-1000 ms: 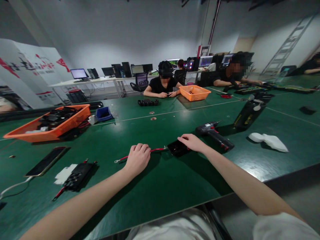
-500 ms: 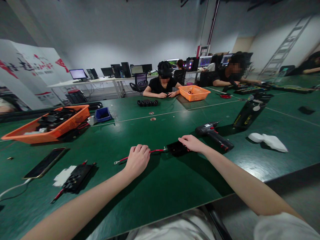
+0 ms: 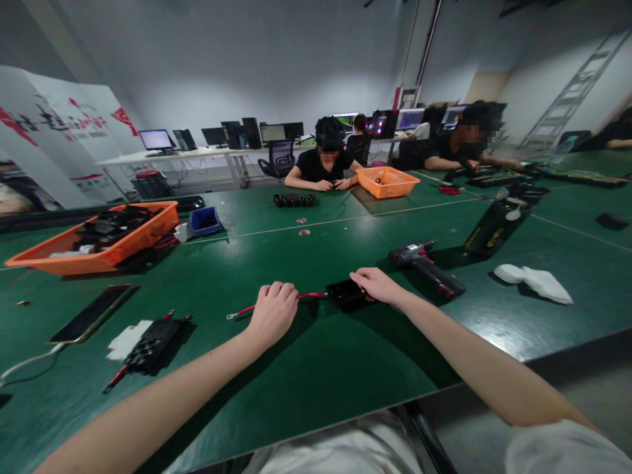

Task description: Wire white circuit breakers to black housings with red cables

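My left hand [image 3: 274, 312] is closed around a red cable [image 3: 312, 295] just above the green table. One end of the cable, with a metal ring lug, sticks out to the left of my fist; the other end meets a black plastic housing [image 3: 342, 293]. My right hand [image 3: 375, 285] pinches that housing at its right side, thumb and fingers over the edge. Behind my right hand lies a cordless drill [image 3: 425, 266]. To the left, a similar black part with red leads [image 3: 157, 343] rests partly on a white piece [image 3: 129, 338].
An orange basket of black parts [image 3: 141, 232] and a small blue bin [image 3: 205, 222] stand at the left. A phone [image 3: 93, 315] lies nearer. At the right are a tilted black cylinder [image 3: 501, 224] and a white crumpled item [image 3: 536, 282]. Co-workers sit across the table.
The cable's lug end has moved into the black housing's left edge, where its tip no longer shows. Both hands keep nearly the same place and hold; the view has shifted slightly.
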`<state>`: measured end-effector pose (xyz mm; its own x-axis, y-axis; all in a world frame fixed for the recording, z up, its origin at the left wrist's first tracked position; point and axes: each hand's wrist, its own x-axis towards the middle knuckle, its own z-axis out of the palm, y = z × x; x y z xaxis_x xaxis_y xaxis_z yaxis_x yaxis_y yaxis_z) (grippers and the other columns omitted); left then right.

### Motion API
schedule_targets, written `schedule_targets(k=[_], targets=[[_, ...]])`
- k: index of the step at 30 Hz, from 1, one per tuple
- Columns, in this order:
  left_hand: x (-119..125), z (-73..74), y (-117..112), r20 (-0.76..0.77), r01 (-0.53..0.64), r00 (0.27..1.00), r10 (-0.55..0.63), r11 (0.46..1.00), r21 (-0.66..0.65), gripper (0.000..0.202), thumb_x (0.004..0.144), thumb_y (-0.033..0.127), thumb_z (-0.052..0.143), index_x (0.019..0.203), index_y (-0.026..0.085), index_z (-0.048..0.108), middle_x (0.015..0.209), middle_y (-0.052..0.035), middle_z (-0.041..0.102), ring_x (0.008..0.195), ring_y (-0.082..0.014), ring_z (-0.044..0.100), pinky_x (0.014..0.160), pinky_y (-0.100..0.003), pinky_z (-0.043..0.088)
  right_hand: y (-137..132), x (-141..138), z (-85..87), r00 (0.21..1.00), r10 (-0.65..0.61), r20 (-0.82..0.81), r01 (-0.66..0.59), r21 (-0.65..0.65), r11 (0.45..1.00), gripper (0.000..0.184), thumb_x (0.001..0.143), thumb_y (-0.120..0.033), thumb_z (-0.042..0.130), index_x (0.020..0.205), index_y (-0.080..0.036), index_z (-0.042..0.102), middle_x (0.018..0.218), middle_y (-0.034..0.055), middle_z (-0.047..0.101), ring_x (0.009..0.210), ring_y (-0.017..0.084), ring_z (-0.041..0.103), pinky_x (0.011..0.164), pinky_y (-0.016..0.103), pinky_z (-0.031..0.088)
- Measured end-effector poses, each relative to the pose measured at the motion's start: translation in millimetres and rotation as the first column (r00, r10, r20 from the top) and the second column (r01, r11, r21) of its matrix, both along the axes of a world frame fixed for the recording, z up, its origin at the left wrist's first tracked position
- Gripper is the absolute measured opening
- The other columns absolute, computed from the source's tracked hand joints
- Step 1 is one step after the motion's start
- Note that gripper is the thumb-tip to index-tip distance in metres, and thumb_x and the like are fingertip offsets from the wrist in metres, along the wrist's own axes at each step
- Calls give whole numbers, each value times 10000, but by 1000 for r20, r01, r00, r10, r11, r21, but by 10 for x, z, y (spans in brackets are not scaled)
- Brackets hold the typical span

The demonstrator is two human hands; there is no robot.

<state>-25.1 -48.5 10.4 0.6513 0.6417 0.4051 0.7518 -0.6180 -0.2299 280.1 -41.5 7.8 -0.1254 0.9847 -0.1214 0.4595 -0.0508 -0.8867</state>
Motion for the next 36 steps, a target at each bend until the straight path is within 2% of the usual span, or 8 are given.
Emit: schedule_targets(k=[4, 8, 12, 15, 17, 20, 29, 36], targets=[[-4, 1, 4, 11, -2, 1000, 3, 1000, -4, 248, 992, 242, 430, 1039, 167, 661, 1128, -101, 658, 1006, -249, 540, 826, -417, 396, -38, -25, 5, 998, 54, 18, -54, -22, 998, 458, 912, -622, 489, 799, -179, 522, 670, 0, 558, 512, 129, 568, 462, 230, 407], [-6, -1, 9, 10, 2, 1000, -2, 1000, -11, 252, 993, 244, 422, 1037, 173, 660, 1125, -106, 658, 1012, -254, 543, 826, -416, 396, -94, -32, 72, 958, 121, 259, -159, 130, 979, 470, 958, -588, 427, 752, -184, 548, 687, 15, 604, 553, 138, 569, 530, 248, 382], [-5, 1, 8, 14, 4, 1000, -4, 1000, -14, 254, 992, 241, 417, 1029, 173, 658, 1125, -110, 658, 1017, -261, 540, 827, -424, 392, -100, 38, 175, 837, -20, 546, -185, 318, 930, 467, 1010, -501, 374, 750, -197, 617, 739, 54, 661, 675, 176, 591, 614, 276, 349], [-4, 1, 5, 21, 8, 1000, -8, 1000, -11, 253, 989, 239, 420, 1028, 173, 661, 1123, -117, 659, 1015, -264, 537, 827, -429, 388, -52, 146, 188, 761, -130, 636, -117, 331, 936, 324, 990, -448, 452, 925, -201, 653, 783, 59, 680, 663, 174, 580, 585, 277, 322], [-4, 1, 4, 19, 7, 1000, -7, 1000, -10, 257, 991, 240, 416, 1036, 170, 659, 1128, -116, 656, 1014, -262, 535, 827, -427, 386, -13, 219, 154, 733, -130, 667, -119, 314, 942, 257, 944, -418, 545, 1036, -198, 641, 823, 59, 685, 669, 172, 577, 576, 272, 323], [-3, 4, 2, 12, 0, 1000, 0, 1000, -10, 256, 991, 244, 413, 1036, 167, 654, 1122, -111, 654, 1005, -259, 534, 821, -424, 387, 29, 286, 77, 726, -93, 681, -161, 299, 940, 248, 894, -378, 614, 1061, -196, 632, 895, 61, 680, 723, 175, 590, 597, 266, 346], [4, 5, -6, 20, -8, 1000, 8, 1000, -2, 239, 985, 233, 418, 1024, 163, 643, 1116, -117, 648, 999, -263, 534, 815, -423, 376, 55, 306, 28, 730, -98, 677, -138, 286, 948, 133, 875, -222, 594, 995, -204, 647, 906, 48, 681, 728, 162, 595, 600, 262, 361], [2, 7, -9, 16, -13, 1000, 13, 1000, -5, 248, 986, 225, 408, 1026, 163, 645, 1116, -120, 644, 988, -261, 533, 814, -423, 373, 72, 334, 42, 705, -145, 694, -94, 294, 951, 105, 902, -271, 584, 950, -194, 638, 891, 68, 683, 719, 184, 607, 589, 277, 376]])
